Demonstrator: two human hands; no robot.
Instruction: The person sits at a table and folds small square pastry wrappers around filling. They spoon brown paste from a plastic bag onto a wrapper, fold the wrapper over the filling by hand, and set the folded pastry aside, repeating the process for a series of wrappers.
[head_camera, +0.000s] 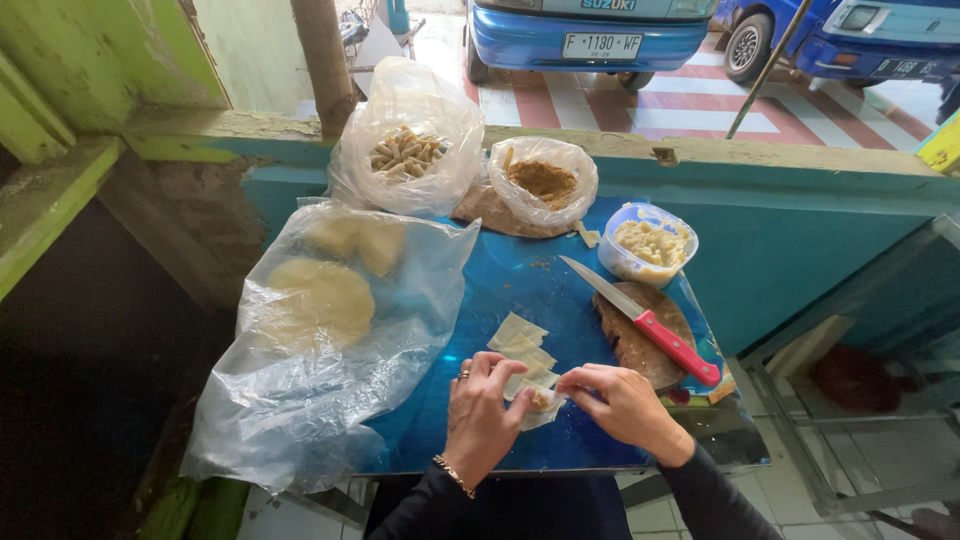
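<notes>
Near the front edge of the blue worktop (560, 290), our left hand (480, 415) and right hand (622, 400) pinch a small pale filled dough wrapper (533, 399), fingers curled around it, just below the stack of square wrappers (522, 345).

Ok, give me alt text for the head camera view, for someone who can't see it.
Two hands, left hand and right hand, fold a small dough wrapper on a blue table. Nearby lie a red-handled knife, plastic bags and a tub of filling.

Bright daylight from street side up top; glare on blue tabletop (560, 300); left edge dim; wide-angle bending at edges; focus sharp.
</notes>
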